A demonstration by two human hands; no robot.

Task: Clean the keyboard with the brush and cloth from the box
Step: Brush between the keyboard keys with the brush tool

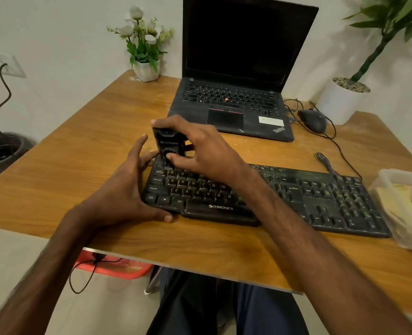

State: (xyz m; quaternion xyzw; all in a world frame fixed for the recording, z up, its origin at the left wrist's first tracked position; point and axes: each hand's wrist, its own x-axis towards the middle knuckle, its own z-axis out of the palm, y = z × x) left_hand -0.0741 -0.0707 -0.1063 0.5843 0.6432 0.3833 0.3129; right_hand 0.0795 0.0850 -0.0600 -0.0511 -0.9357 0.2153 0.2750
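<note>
Nearest the camera, the person's legs showed under the front edge of the wooden table [200, 250]. On it, the left hand [125, 189] clasped the left end of the black keyboard [296, 194], thumb pressed along the near edge and fingers curved round the far corner. The keyboard lay flat, running slantwise toward the right. Over its upper-left keys the right hand [200, 146] grasped the black brush [168, 143], pinched upright between thumb and fingers, its lower end down at the top key rows; whether bristles touched the keys could not be told. At the table's right edge, just beside the keyboard's number pad, stood the clear plastic box [393, 180] with the yellowish cloth [403, 211] lying inside. Farther back an open laptop [236, 68] sat with a dark screen, a corded black mouse [312, 120] to its right. At the far corners stood a small white pot of flowers [146, 68] on the left and a larger white planter [340, 100] on the right.
</note>
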